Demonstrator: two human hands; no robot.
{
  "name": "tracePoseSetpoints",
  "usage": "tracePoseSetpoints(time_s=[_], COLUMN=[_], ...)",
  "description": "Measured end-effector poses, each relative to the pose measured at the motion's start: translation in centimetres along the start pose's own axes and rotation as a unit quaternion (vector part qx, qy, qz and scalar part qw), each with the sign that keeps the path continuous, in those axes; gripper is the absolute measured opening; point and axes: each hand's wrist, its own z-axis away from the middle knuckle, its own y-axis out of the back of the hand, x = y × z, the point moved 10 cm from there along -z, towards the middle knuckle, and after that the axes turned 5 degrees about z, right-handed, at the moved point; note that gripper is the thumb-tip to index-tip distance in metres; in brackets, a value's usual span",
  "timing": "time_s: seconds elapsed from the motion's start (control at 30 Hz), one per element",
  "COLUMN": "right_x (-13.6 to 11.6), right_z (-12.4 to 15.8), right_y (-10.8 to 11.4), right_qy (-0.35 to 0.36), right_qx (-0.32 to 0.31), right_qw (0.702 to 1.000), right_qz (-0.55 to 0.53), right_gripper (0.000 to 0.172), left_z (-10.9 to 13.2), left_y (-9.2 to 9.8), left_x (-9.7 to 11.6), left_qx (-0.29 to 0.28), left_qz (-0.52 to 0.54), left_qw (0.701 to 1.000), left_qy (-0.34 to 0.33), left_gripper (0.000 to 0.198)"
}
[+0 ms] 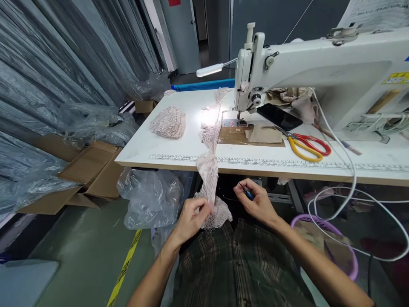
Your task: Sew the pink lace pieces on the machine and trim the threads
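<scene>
My left hand (194, 215) pinches a pale pink lace strip (208, 172) near my lap. The strip hangs over the table's front edge, and its lower end bunches against my plaid shirt. Up on the table, the strip runs toward the needle area of a white sewing machine (287, 64). My right hand (255, 200) is closed around small blue-handled thread snips (248, 194), mostly hidden by the fingers. It is held just in front of the table edge, apart from the lace. A stack of similar lace pieces (169, 122) lies on the table to the left.
Scissors (306, 147) with red and yellow handles and a black phone (279, 117) lie right of the needle. A printed ruler (255, 161) runs along the table edge. White cable (353, 170) loops down at right above a purple basket (351, 260). Cardboard boxes (92, 166) stand left.
</scene>
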Motion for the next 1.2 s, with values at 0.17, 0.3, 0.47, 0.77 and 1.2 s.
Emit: tracePoseSetpoints(time_s=[0.17, 0.3, 0.47, 0.77, 1.2], right_x=[0.4, 1.0, 1.2, -1.9, 0.4], right_z=[0.1, 0.2, 0.2, 1.4, 1.6], right_y=[-1.8, -3.9, -5.1, -5.8, -6.0], right_qy=[-0.018, -0.039, -0.059, 0.068, -0.013], right_qx=[-0.036, -0.08, -0.06, -0.119, -0.225], right_qw=[0.999, 0.996, 0.996, 0.991, 0.974], right_qz=[-0.012, -0.032, 0.007, 0.01, -0.035], right_gripper=[0.026, 0.028, 0.037, 0.015, 0.031], left_z=[4.7, 5.2, 4.0, 1.2, -0.2], left_y=[-3.7, -4.7, -5.5, 2.4, -0.8], left_x=[-5.1, -6.6, -4.5, -1.3, -4.6], left_qx=[-0.137, -0.123, -0.078, 0.143, -0.006], left_qz=[0.08, 0.065, -0.064, -0.039, 0.222], left_qw=[0.981, 0.983, 0.995, 0.983, 0.97], left_qy=[0.11, 0.121, 0.018, -0.107, 0.095], left_gripper=[0.044, 0.039, 0.034, 0.04, 0.028])
